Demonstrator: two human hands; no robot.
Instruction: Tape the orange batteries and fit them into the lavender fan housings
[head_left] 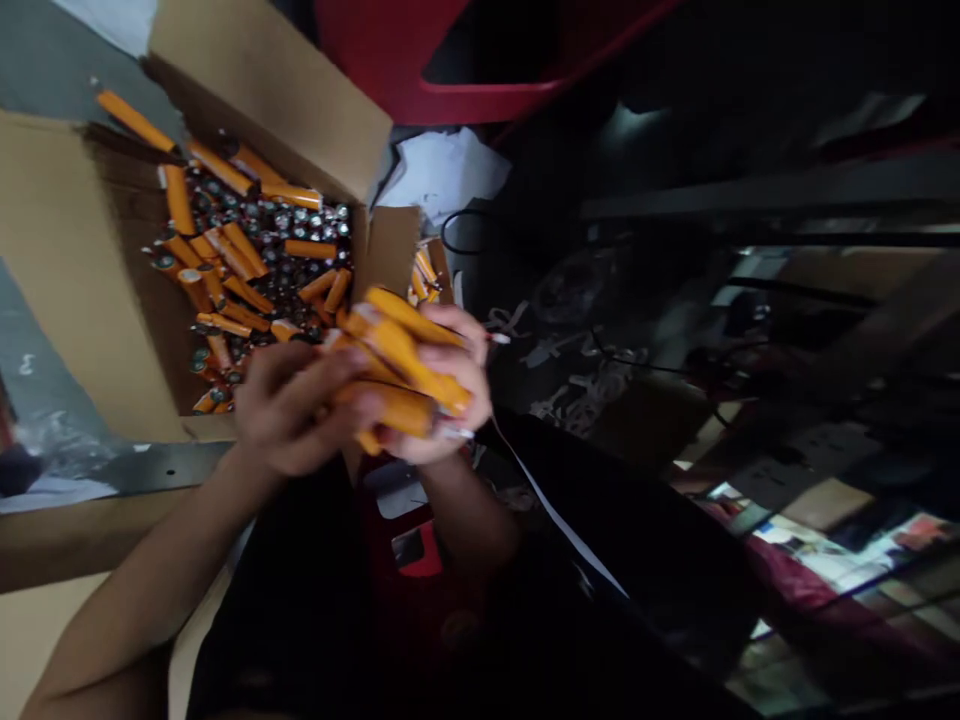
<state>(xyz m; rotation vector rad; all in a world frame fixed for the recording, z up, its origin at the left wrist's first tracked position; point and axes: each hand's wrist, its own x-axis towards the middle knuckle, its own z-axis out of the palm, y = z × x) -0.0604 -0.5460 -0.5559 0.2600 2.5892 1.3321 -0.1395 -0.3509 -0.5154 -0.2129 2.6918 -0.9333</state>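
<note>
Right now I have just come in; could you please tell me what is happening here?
A person holds a bunch of orange cylinders in front of the body. The right hand grips the bunch, and the fingers of the left hand lie against its other side. Beyond the left hand, an open cardboard box holds many loose cylinders, pointing in different directions. The held bunch is too blurred to count.

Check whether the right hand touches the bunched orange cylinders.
Touching: the head view shows the bunched orange cylinders lying directly against the palm of the right hand.
</note>
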